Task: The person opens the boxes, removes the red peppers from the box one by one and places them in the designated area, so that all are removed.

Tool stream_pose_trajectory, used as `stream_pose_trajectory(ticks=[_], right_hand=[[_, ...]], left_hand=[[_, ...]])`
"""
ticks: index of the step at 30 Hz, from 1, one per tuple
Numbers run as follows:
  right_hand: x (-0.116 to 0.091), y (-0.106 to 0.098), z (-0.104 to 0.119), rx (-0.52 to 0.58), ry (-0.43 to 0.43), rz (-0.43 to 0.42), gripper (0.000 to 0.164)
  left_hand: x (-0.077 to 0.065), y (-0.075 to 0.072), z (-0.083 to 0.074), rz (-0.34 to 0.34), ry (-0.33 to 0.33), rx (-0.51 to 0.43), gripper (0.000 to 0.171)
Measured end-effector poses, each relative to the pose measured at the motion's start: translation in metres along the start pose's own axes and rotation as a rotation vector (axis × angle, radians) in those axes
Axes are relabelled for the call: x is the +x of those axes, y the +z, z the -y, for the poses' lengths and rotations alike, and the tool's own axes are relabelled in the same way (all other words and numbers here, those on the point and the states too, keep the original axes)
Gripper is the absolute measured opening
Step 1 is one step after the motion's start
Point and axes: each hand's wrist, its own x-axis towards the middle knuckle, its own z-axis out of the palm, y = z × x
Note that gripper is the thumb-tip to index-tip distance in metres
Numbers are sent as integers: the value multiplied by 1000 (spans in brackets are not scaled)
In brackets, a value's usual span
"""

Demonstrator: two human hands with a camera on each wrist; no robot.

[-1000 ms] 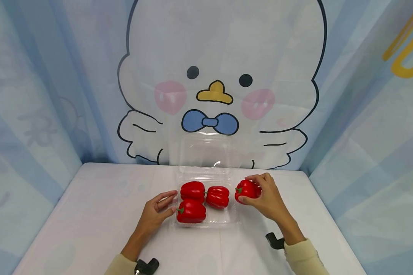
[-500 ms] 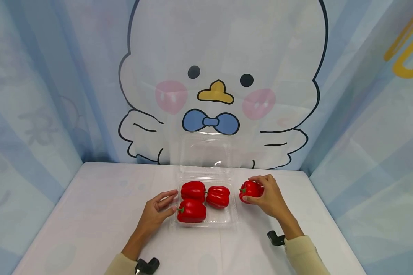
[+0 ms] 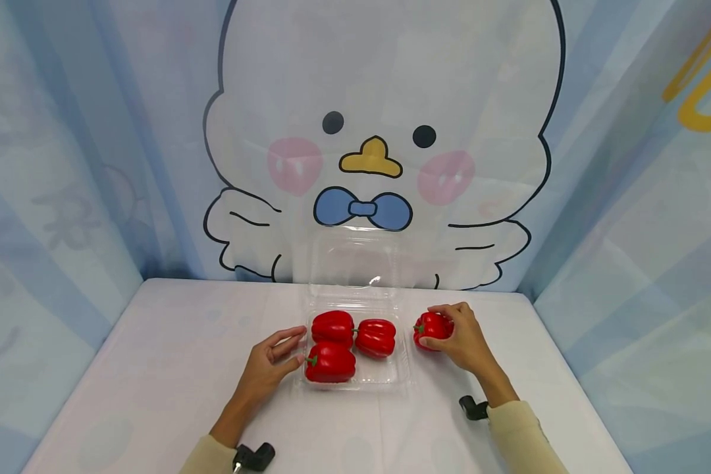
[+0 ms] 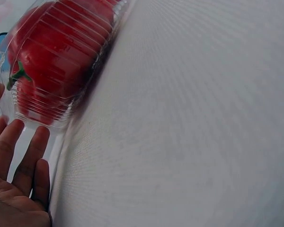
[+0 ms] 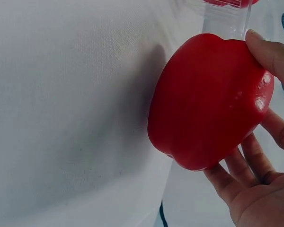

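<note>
My right hand (image 3: 467, 341) grips a red bell pepper (image 5: 208, 104) between thumb and fingers, just right of the container. A shadow lies on the cloth beside this pepper in the right wrist view. Three more red bell peppers lie inside a clear plastic clamshell container (image 3: 385, 376): one at back left (image 3: 332, 327), another at right (image 3: 376, 338), the third at front left (image 3: 330, 363). My left hand (image 3: 263, 368) has its fingers extended, fingertips right at the container's left rim. The left wrist view shows a green stem (image 4: 20, 72) through the ribbed plastic wall.
The container's transparent lid (image 3: 353, 260) stands raised at the back, against a curtain (image 3: 379, 79) printed with a cartoon bird. Blue-white curtains also flank the white-covered table (image 3: 154, 368). A small black device sits at each wrist.
My right hand has shifted slightly right with the bell pepper, away from the container, and now stays nearly still. The left hand keeps its place at the rim.
</note>
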Motion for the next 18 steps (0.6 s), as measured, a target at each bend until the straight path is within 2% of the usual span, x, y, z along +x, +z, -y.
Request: stream_pose_trajectory(ticks=[8, 18], right_hand=[[4, 3, -2, 2, 11, 8, 66], [9, 9, -5, -2, 19, 9, 68]], left_hand=[[0, -1, -1, 8, 15, 14, 56], [-1, 0, -1, -12, 20, 14, 55]])
